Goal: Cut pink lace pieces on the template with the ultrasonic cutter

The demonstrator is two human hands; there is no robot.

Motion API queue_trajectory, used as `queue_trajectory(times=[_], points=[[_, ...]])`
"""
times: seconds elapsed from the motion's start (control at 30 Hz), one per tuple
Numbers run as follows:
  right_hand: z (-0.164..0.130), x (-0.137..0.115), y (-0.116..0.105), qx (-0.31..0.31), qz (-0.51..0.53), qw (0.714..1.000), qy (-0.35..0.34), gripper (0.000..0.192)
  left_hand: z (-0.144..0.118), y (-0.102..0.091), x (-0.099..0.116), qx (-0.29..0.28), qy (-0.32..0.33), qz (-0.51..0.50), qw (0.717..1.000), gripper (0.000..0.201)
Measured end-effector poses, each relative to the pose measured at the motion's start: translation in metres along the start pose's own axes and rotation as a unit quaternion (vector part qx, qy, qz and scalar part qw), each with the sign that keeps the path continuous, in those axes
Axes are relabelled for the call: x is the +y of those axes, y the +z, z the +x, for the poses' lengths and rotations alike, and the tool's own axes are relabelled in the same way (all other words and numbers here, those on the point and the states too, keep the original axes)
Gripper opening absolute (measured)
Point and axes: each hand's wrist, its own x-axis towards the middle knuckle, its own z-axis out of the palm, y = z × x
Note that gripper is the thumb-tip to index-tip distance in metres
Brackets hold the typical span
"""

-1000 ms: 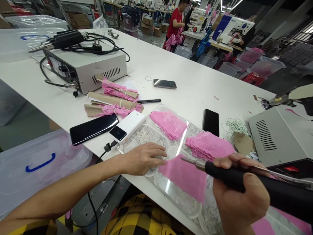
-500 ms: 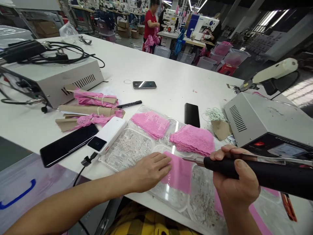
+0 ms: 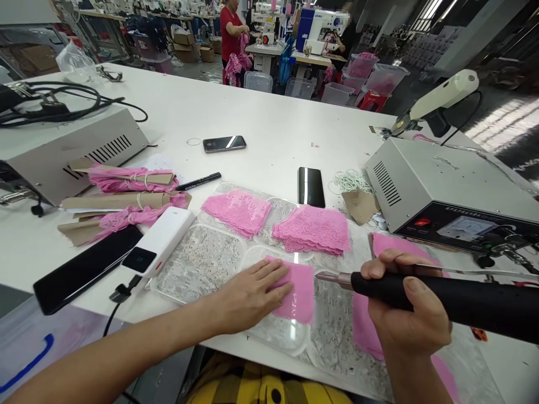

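My left hand (image 3: 252, 297) lies flat, fingers stretched out and slightly apart, on the left part of a pink fabric piece (image 3: 300, 294). The piece rests on a clear plate (image 3: 278, 334) with rounded outlines. My right hand (image 3: 410, 314) is wrapped round a black-handled tool (image 3: 467, 300), a thick rod with a tapered metal tip. That tip points left, just beside the fabric's right edge; whether it touches anything, I cannot tell. Beyond my hands are two stacks of pink lace pieces, one on the left (image 3: 238, 210) and one on the right (image 3: 314, 229).
A grey box with a meter (image 3: 446, 179) stands right, another vented box (image 3: 80, 146) left. Tied pink bundles (image 3: 135, 179), a white power bank (image 3: 168, 235), a large black phone (image 3: 88, 269) and two smaller phones, one far (image 3: 224, 144) and one nearer (image 3: 311, 186), lie about. A person in red (image 3: 231, 33) stands beyond the table.
The tool tip has gone from over the pink piece to just past its right edge. My left hand stays on the fabric. The whole view has shifted, so things appear further left.
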Motion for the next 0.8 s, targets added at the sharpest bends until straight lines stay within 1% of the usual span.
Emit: queue_trajectory(times=[0.13,0.37,0.5,0.63,0.7,0.8], points=[[0.000,0.000,-0.001,0.004,0.009,1.000,0.005,0.017,-0.002,0.000,-0.001,-0.032,-0.001,0.006,0.999,0.036],[-0.001,0.003,0.003,0.009,0.025,1.000,0.001,0.019,-0.003,0.005,-0.003,-0.048,-0.014,0.017,0.999,0.042],[-0.002,0.003,0.004,-0.002,0.032,0.999,-0.003,0.019,-0.001,0.002,-0.002,-0.036,-0.010,0.023,0.999,0.042],[-0.003,0.002,0.003,-0.003,0.031,0.999,-0.009,0.019,0.004,0.000,0.008,-0.010,-0.006,0.005,1.000,0.040],[-0.003,0.002,0.003,0.001,0.028,1.000,-0.012,0.019,0.008,0.002,0.015,0.004,-0.001,-0.005,1.000,0.039],[-0.002,0.003,0.002,0.014,0.019,1.000,-0.013,0.018,0.012,0.008,0.021,0.006,0.007,-0.009,1.000,0.039]])
